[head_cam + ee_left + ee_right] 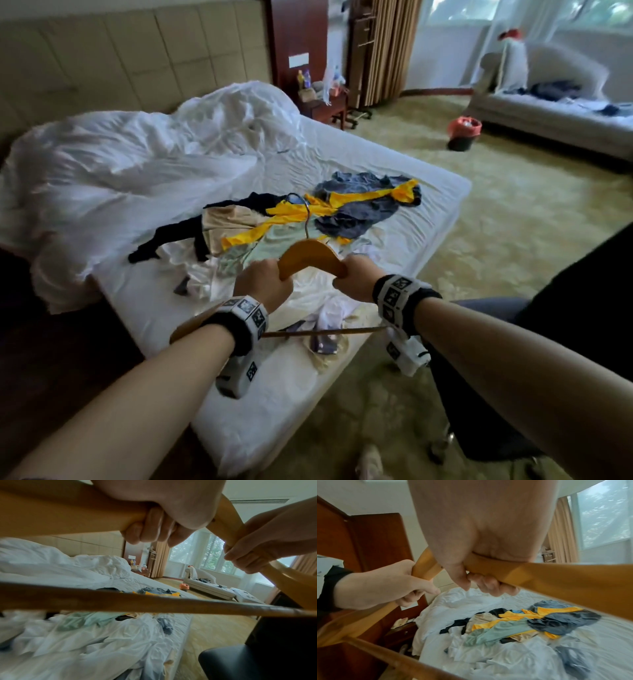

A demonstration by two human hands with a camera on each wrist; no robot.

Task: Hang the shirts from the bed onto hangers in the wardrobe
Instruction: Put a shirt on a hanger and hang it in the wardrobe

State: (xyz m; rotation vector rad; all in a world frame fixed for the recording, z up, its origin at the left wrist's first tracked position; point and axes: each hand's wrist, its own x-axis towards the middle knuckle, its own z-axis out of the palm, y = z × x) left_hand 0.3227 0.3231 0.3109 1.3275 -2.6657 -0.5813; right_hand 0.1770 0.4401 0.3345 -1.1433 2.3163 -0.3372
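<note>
A wooden hanger (310, 257) with a metal hook (306, 214) is held flat above the near end of the bed (394, 236). My left hand (263, 282) grips its left shoulder (68, 522), and my right hand (356, 279) grips its right shoulder (539, 577). Its lower bar (154, 603) runs beneath both wrists. No garment hangs on it. On the sheet beyond lies a heap of shirts: a blue and yellow one (363, 205), a pale green one (496, 630), a beige one (229, 222), a black one (178, 236) and a white one (308, 291) nearest me.
A crumpled white duvet (147, 154) covers the bed's far left. A dark wooden panel (373, 545) and a nightstand (322, 102) stand by the headboard. Carpet (513, 212) lies to the right, with an orange-lined bin (464, 132), a sofa (555, 109) and a dark chair (240, 660).
</note>
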